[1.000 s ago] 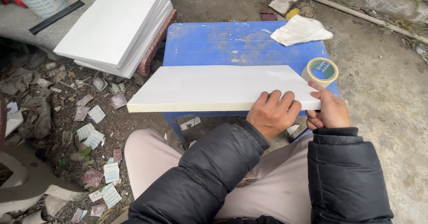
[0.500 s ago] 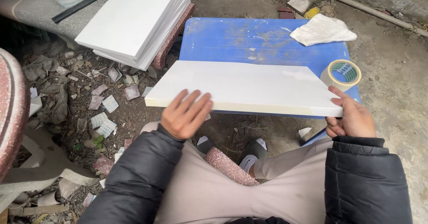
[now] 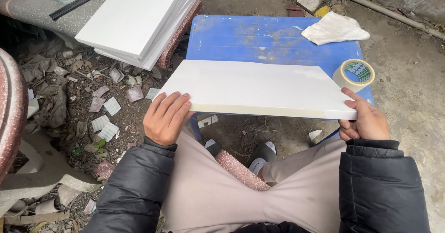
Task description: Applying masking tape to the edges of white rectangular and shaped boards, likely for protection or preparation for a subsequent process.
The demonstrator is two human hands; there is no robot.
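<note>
White tile [image 3: 259, 87] held at both ends by left hand [image 3: 164, 119] and right hand [image 3: 366, 119], grips closed on its edge, tape roll [image 3: 354, 74] beside tile on blue surface [image 3: 241, 36], white cloth [image 3: 334, 29] behind, tile stack [image 3: 139, 19] to its left.

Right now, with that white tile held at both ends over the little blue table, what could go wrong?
1. The white tile overhangs the blue table toward the person; if the left hand or right hand slips, it might tip onto the feet below.
2. The tape roll sits at the table's corner beside the tile, so a nudge could knock it off.
3. The tile's corners could chip.
</note>
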